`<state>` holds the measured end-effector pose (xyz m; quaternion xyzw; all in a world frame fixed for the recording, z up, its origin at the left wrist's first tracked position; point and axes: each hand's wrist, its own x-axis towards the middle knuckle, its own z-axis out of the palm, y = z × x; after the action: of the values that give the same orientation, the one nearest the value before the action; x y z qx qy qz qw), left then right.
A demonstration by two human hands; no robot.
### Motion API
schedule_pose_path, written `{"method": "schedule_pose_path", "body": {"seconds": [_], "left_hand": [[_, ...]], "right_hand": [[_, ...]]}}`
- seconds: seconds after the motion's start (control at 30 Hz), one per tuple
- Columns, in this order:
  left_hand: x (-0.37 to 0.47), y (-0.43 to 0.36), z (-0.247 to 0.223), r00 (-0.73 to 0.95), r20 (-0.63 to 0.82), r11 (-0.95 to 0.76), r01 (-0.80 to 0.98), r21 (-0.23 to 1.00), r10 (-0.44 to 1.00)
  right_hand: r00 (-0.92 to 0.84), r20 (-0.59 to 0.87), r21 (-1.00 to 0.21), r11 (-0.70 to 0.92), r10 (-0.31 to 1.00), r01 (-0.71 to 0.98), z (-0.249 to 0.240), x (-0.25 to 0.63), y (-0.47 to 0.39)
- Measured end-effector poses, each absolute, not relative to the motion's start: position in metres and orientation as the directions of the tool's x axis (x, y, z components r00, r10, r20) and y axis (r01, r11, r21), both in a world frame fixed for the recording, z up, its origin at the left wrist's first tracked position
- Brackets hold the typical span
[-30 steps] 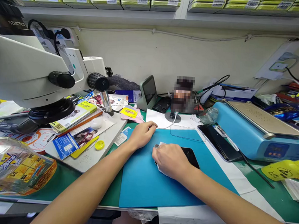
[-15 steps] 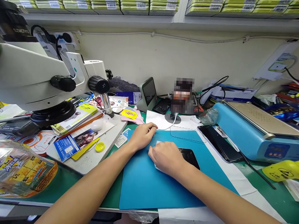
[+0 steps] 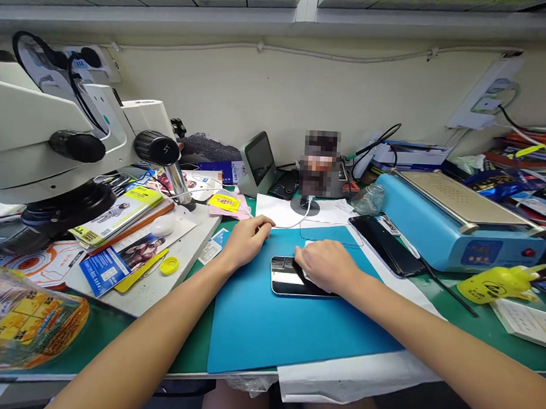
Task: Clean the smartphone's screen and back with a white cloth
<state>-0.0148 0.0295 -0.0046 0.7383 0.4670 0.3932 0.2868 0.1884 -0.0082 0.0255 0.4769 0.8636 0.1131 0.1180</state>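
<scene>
A smartphone (image 3: pixel 283 281) lies face up on the blue mat (image 3: pixel 266 332), its glossy dark screen catching a reflection. My right hand (image 3: pixel 327 265) is closed around a white wiping cloth (image 3: pixel 313 246) and presses it on the phone's right part, which it hides. Only small edges of the cloth show. My left hand (image 3: pixel 251 240) rests at the mat's far left edge, beyond the phone. Its fingers are loosely bent, with a small gap by the thumb, and I see nothing held in them.
A microscope (image 3: pixel 33 137) overhangs the left side, with booklets (image 3: pixel 116 217) and a plastic bottle (image 3: pixel 24 319) below. On the right are a second phone (image 3: pixel 387 247), a blue heating plate machine (image 3: pixel 427 225) and a yellow squeeze bottle (image 3: pixel 491 288). A small display (image 3: pixel 259 164) stands behind.
My right hand has moved right across the phone with the cloth, uncovering the phone's left part. The left hand stays at the mat's edge. The camera view has shifted slightly.
</scene>
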Motion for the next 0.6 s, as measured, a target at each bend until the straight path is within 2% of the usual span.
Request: {"method": "schedule_pose_path", "body": {"seconds": [0.2, 0.4, 0.5, 0.6], "left_hand": [[-0.016, 0.030, -0.004, 0.251, 0.312, -0.396, 0.460, 0.795, 0.916], [-0.013, 0.031, -0.004, 0.248, 0.310, -0.394, 0.466, 0.793, 0.918], [-0.011, 0.032, -0.004, 0.253, 0.307, -0.394, 0.467, 0.792, 0.917], [-0.010, 0.033, -0.005, 0.249, 0.307, -0.392, 0.469, 0.792, 0.919]], "right_hand": [[-0.462, -0.127, 0.371, 0.474, 0.878, 0.798, 0.026, 0.232, -0.013], [-0.429, -0.150, 0.416, 0.451, 0.891, 0.790, 0.028, 0.231, -0.020], [-0.451, -0.134, 0.376, 0.466, 0.883, 0.801, 0.029, 0.217, -0.019], [-0.546, -0.128, 0.316, 0.556, 0.828, 0.769, 0.028, 0.192, -0.015]]}}
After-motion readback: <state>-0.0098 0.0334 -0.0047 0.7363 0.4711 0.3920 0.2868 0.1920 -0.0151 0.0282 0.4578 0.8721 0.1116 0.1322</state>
